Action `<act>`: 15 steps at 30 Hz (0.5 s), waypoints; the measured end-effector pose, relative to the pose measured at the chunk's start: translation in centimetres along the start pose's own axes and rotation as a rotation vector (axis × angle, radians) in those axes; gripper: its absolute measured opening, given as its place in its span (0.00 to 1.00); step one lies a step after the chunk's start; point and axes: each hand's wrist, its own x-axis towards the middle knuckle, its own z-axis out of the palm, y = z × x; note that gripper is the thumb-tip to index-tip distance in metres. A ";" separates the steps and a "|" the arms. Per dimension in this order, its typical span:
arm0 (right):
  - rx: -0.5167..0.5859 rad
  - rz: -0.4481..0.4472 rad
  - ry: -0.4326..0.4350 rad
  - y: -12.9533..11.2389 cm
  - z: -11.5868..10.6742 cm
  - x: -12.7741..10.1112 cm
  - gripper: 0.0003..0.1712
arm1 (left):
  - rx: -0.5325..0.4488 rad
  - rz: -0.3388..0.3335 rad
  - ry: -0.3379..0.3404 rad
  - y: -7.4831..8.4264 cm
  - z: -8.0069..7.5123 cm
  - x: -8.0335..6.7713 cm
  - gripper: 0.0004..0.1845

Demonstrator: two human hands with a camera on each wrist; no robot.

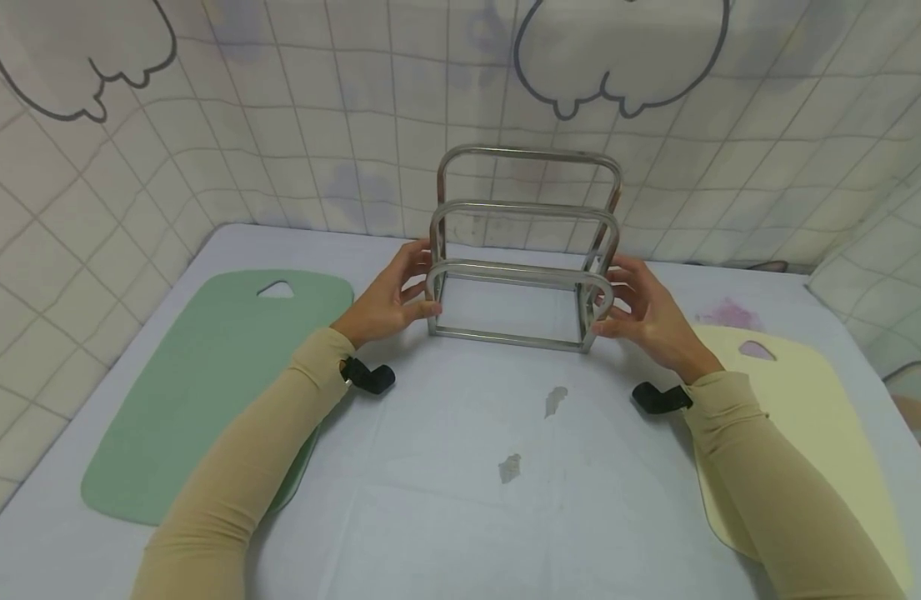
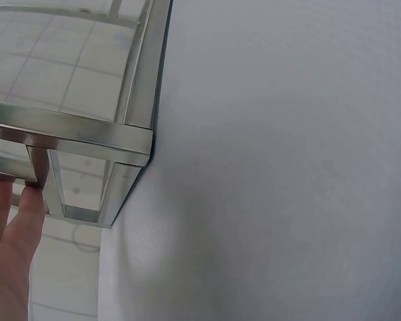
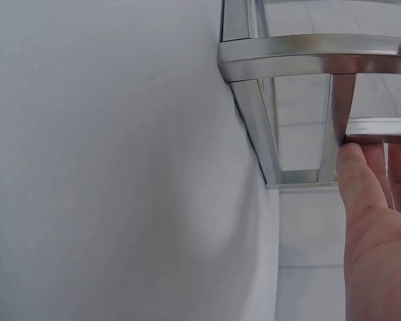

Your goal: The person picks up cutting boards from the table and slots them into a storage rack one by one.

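Observation:
A stainless steel rack (image 1: 522, 273) with three upright hoops stands on the white-covered table (image 1: 445, 517), near the back wall. My left hand (image 1: 388, 300) holds the rack's left side, thumb on the front hoop and fingers behind it. My right hand (image 1: 651, 312) grips the right side the same way. In the left wrist view the thumb of my left hand (image 2: 13, 234) presses on an upright of the rack (image 2: 73, 130). The right wrist view shows my right hand (image 3: 377, 221) with its thumb against an upright of the rack (image 3: 307, 57).
A green cutting board (image 1: 205, 383) lies flat at the left, partly under my left forearm. A pale yellow cutting board (image 1: 813, 417) lies at the right under my right forearm. Two small grey stains (image 1: 555, 400) mark the cloth. A tiled-pattern wall closes the back and sides.

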 end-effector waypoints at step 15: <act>0.009 -0.023 0.001 0.1 0.1 -0.1 0.49 | 0.034 -0.023 -0.012 0.2 -0.1 0.0 0.48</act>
